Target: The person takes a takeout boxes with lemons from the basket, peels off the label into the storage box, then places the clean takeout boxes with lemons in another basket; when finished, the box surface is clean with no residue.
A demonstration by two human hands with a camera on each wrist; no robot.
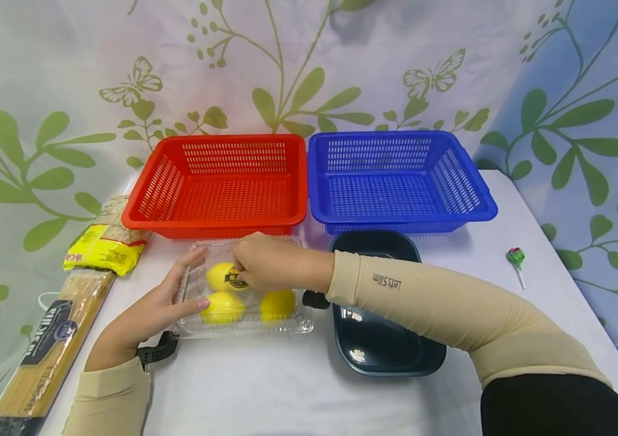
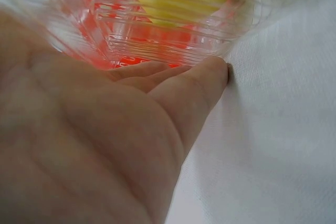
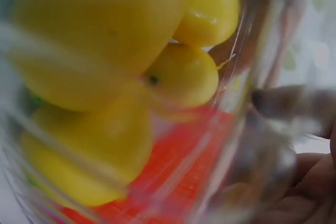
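A clear plastic box (image 1: 256, 327) with several lemons (image 1: 223, 307) inside sits before the red basket; its lid has a black and yellow label (image 1: 235, 278). Against the left side of the box rests my left hand (image 1: 164, 303), fingers and thumb fairly straight. The left wrist view shows that hand's fingertips touching the ridged plastic near the tablecloth. My right hand (image 1: 267, 261) is over the lid with curled fingers, close beside the label. Through the plastic, the right wrist view shows lemons (image 3: 181, 74) and part of that hand. Whether it pinches the lid or label is hidden.
Behind stand a red basket (image 1: 216, 227) and a blue basket (image 1: 404, 221). A dark green dish (image 1: 396, 345) lies under my right forearm. Spaghetti (image 1: 52, 351) and a yellow food bag (image 1: 107, 242) are at the left edge, a lollipop (image 1: 516, 257) at the right.
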